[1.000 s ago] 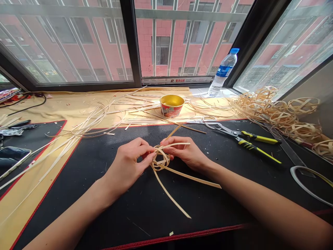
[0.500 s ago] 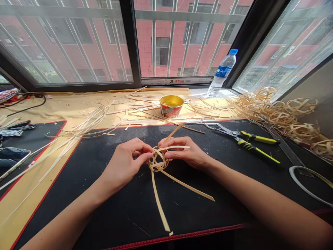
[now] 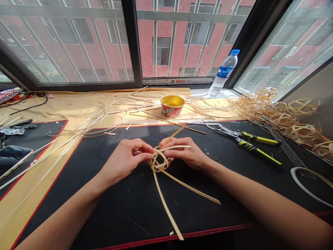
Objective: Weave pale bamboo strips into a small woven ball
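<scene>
Between my hands is a small woven bamboo ball [image 3: 159,165], open-meshed, with several loose strip ends sticking out. My left hand [image 3: 130,156] pinches its upper left side between thumb and fingers. On the upper right, my right hand [image 3: 186,151] is closed on the ball's rim, with one strip end passing by its fingers and another pointing up and away. Two long strips [image 3: 169,210] trail from the ball towards the mat's front edge and to the lower right. The fingertips hide part of the weave.
A black mat [image 3: 109,208] with red edging lies beneath. Yellow-handled pliers [image 3: 241,135] and a metal ring [image 3: 296,177] are on the right. Behind stand a gold-lined tin [image 3: 172,107] and a water bottle [image 3: 223,74]. Woven balls [image 3: 303,106] pile at right; loose strips [image 3: 85,126] lie left.
The ball has turned slightly in my fingers, and its two trailing strip ends have swung down and to the right. Both hands keep their hold. The whole view has shifted a little.
</scene>
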Tool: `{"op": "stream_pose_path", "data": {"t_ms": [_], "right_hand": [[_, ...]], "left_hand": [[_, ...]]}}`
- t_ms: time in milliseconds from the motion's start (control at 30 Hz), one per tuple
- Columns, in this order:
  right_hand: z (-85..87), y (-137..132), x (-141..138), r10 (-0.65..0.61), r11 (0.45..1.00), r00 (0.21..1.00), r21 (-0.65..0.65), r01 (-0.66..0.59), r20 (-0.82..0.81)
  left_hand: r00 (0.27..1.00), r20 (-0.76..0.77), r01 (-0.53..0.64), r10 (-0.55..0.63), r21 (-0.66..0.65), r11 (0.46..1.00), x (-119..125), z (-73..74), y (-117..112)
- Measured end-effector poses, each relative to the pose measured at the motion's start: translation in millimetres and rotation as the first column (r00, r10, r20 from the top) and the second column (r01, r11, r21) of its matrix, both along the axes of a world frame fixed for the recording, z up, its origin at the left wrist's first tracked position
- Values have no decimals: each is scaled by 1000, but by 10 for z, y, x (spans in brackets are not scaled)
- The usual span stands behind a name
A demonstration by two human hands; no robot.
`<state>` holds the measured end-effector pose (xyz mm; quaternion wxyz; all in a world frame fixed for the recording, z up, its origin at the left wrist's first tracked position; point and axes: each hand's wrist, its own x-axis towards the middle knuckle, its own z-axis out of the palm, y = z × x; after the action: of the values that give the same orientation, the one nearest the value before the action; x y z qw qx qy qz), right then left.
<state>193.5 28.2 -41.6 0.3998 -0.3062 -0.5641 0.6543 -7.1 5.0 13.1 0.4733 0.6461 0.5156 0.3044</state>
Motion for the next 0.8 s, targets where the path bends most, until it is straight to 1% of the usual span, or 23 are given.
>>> {"op": "stream_pose_path", "data": {"t_ms": [133, 267, 467, 633, 700, 800], "right_hand": [[-29, 2, -5, -20, 1000, 1000, -17, 19, -20], [-46, 3, -4, -44, 999, 999, -13, 44, -22], [-87, 26, 16, -22, 1000, 999, 10, 23, -28], [-66, 26, 11, -18, 1000, 1000, -2, 18, -10], [-46, 16, 5, -10, 1000, 1000, -16, 10, -15], [-21, 4, 2, -6, 999, 1000, -46, 5, -24]], "left_hand": [[998, 34, 57, -56, -29, 998, -30, 12, 24], [997, 48, 70, -67, -65, 995, -30, 21, 18], [995, 4, 95, -95, -27, 995, -14, 9, -9], [978, 3, 210, -210, -11, 978, -39, 31, -12], [971, -1, 238, -238, -34, 971, -49, 46, -9], [978, 1, 209, -210, -87, 974, -53, 53, -1]]}}
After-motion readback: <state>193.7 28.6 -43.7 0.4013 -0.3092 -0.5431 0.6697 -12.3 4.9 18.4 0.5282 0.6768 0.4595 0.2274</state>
